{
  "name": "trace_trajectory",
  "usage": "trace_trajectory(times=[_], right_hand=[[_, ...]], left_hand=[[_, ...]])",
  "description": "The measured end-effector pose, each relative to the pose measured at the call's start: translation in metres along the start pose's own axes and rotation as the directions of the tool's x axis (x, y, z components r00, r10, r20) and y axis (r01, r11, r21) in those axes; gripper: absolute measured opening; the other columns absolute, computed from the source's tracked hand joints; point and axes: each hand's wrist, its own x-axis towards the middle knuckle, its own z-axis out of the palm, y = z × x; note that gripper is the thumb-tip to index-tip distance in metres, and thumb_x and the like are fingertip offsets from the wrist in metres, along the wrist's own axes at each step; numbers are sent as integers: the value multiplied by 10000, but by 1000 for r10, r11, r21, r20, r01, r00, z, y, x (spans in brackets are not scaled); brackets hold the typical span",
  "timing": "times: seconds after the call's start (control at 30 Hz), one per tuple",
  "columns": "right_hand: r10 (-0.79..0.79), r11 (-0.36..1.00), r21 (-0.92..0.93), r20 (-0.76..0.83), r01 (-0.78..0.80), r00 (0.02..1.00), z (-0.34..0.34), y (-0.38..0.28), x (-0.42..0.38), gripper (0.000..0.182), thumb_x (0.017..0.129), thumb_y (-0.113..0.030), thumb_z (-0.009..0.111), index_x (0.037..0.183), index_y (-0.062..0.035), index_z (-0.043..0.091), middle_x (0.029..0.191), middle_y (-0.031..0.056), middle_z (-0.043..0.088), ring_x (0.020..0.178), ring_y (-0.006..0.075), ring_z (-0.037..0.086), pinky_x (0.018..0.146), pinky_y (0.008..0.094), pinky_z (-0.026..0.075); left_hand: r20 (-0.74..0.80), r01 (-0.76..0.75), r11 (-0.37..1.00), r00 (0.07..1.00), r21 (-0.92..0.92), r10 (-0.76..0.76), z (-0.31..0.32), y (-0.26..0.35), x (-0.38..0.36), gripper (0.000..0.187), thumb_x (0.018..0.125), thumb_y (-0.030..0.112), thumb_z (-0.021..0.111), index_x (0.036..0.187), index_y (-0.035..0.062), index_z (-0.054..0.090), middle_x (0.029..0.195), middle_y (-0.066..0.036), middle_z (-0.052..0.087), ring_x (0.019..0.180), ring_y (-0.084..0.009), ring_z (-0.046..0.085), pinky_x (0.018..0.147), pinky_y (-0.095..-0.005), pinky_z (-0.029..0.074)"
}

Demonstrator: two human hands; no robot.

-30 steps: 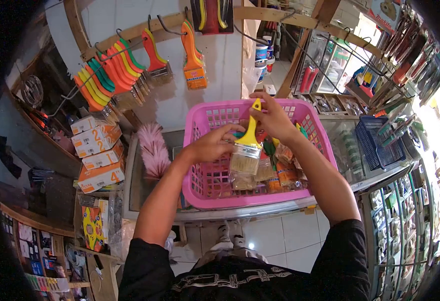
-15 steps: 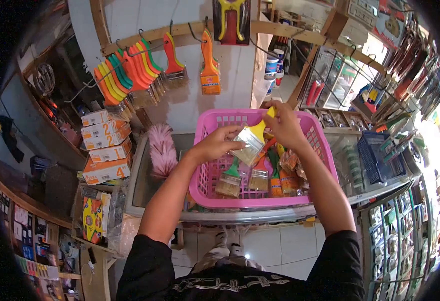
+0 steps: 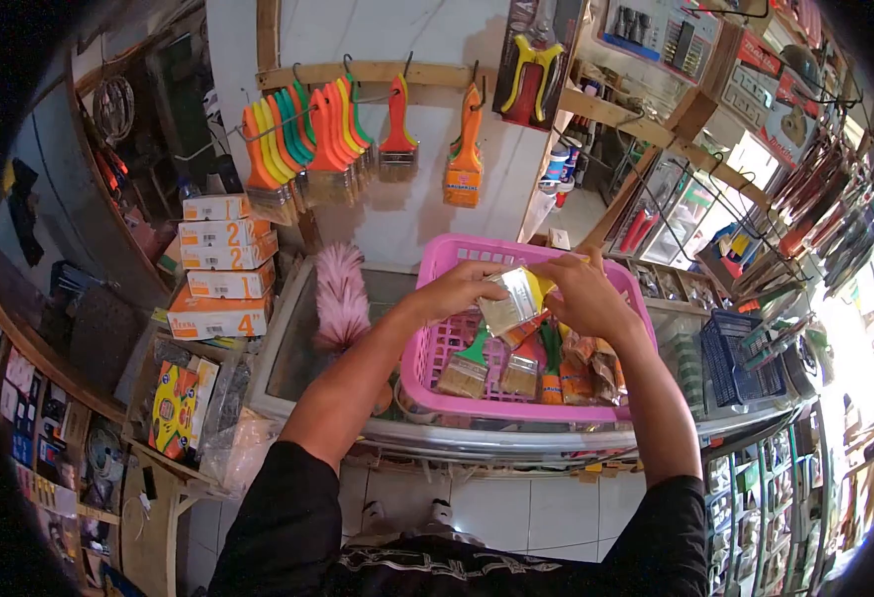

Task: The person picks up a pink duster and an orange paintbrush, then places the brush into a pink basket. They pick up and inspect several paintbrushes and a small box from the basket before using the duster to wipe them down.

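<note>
Above a pink basket, both of my hands grip one yellow-handled paintbrush with a metal band. My left hand is closed on the left side of its wide metal and bristle part. On the right, my right hand wraps round the yellow handle, hiding much of it. Below them in the basket lie a green-handled brush, a brush with pale bristles and several orange-labelled brushes in wrappers.
Coloured brushes hang from hooks on a wooden rail. A pink feather duster lies on the glass counter left of the basket. Orange and white boxes are stacked further left. A dark blue basket stands at the right.
The view has shifted, so the basket and rail appear further right and lower. My right hand has come down from the handle's tip to lower on the brush, closer to my left hand.
</note>
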Motion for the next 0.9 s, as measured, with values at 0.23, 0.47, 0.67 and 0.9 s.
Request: trace_trajectory(times=[0.23, 0.47, 0.67, 0.9], right_hand=[[216, 967, 169, -154, -190, 964, -15, -61, -24, 405, 816, -176, 810, 1162, -6, 686, 1034, 223, 742, 955, 417, 709, 857, 477, 561], [253, 817, 576, -306, -33, 918, 10, -160, -10, 413, 852, -209, 877, 1100, 35, 653, 847, 92, 725, 731, 105, 676, 627, 294, 518], [186, 697, 717, -223, 32, 957, 37, -211, 20, 384, 923, -133, 806, 1209, 18, 598, 871, 74, 729, 672, 44, 627, 552, 239, 479], [-5, 319, 948, -25, 26, 1000, 60, -257, 23, 254, 978, -162, 747, 1029, 47, 612, 815, 93, 704, 741, 79, 598, 627, 310, 479]], left_hand=[[-128, -62, 997, 990, -41, 56, -2, 68, -67, 452, 1039, 204, 641, 1433, 3, 546, 1247, -77, 678, 1125, -159, 665, 977, -322, 536], [-63, -316, 874, 947, -369, 315, 0, 62, -161, 481, 1050, 164, 622, 1474, 9, 455, 1334, -79, 635, 1250, -165, 609, 1080, -352, 483], [-333, -394, 916, 876, -77, 349, 5, 66, -208, 358, 1071, 171, 587, 1384, -1, 557, 1297, -60, 654, 1202, -142, 619, 1058, -328, 485], [-404, -414, 907, 844, -71, 353, -1, 89, -255, 400, 1085, 187, 521, 1431, -12, 491, 1331, -219, 655, 1223, -270, 659, 1067, -395, 520]])
